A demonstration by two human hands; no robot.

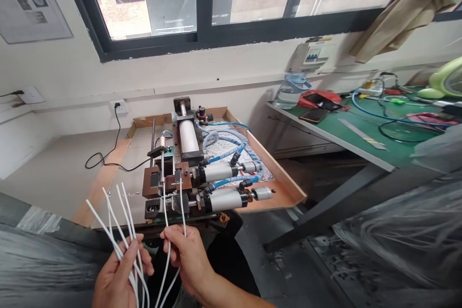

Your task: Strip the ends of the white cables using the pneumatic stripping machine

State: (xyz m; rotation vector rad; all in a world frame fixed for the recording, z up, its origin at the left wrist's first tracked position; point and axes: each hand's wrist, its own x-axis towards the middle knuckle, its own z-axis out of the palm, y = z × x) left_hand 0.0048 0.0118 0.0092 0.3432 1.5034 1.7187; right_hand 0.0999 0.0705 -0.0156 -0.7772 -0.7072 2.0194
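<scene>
My left hand (124, 267) is closed round several white cables (114, 245), whose cut ends fan out upward past the thumb. Beside it, my right hand (187, 252) pinches two more white cables (165, 209) between thumb and fingers. One of these runs up to the vertical rod of the pneumatic machine (187, 139). The other reaches the brown metal block (184, 176), and its tip shows a bit of red. Silver air cylinders (224, 198) lie to the right of the blocks. Below the hands, the lower cable lengths leave the view.
A wooden tray (288, 192) surrounds the machine, with blue air hoses (249, 154) and white scraps inside. To the right stands a green-topped table (361, 139) with a water jug (288, 91), phone and ruler. Wrapped cable bundles (404, 250) lie at lower right.
</scene>
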